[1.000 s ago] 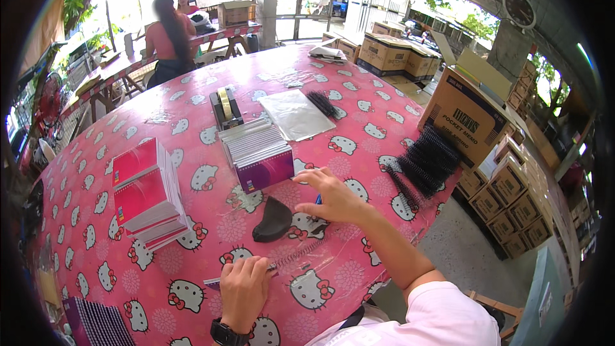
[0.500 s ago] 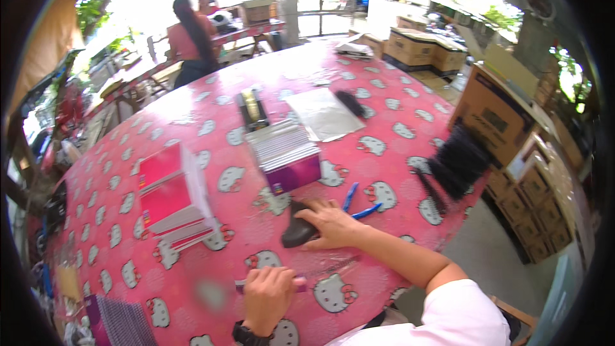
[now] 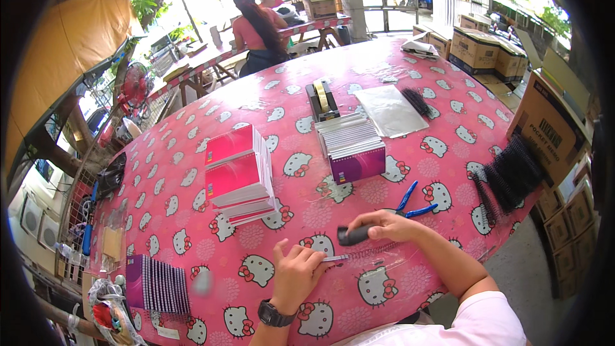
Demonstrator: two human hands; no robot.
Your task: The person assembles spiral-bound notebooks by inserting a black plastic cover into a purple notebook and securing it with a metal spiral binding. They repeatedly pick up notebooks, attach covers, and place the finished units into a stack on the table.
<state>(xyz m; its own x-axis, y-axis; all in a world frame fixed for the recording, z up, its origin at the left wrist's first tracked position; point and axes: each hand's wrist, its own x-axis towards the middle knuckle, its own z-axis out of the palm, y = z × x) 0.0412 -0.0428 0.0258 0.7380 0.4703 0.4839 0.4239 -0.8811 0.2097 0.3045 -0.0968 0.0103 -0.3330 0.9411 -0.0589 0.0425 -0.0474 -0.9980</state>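
My left hand (image 3: 296,275) is closed over a small notebook, whose narrow pale edge (image 3: 333,258) shows past the fingertips; the rest is hidden under the hand. A thin dark spiral coil (image 3: 375,251) stretches from that edge to the right along the table. Above the coil, my right hand (image 3: 386,224) grips a black handheld tool with a blunt end (image 3: 354,235) pointing left; its exact kind cannot be made out. Just beyond the right hand lies a pair of blue-handled pliers (image 3: 416,210), jaws hidden from clear view.
Pink-covered notebooks (image 3: 234,176) and purple-covered notebooks (image 3: 357,165) stand stacked mid-table, with more purple ones (image 3: 157,285) at near left. A tape dispenser (image 3: 322,100), clear plastic sheets (image 3: 391,110) and black coils (image 3: 512,176) lie farther off. Cartons (image 3: 551,128) stand right; two people sit beyond.
My right hand has picked the black tool up off the table and brought it nearer to the notebook. My left hand's fingers have shifted along the notebook. The head view has turned left.
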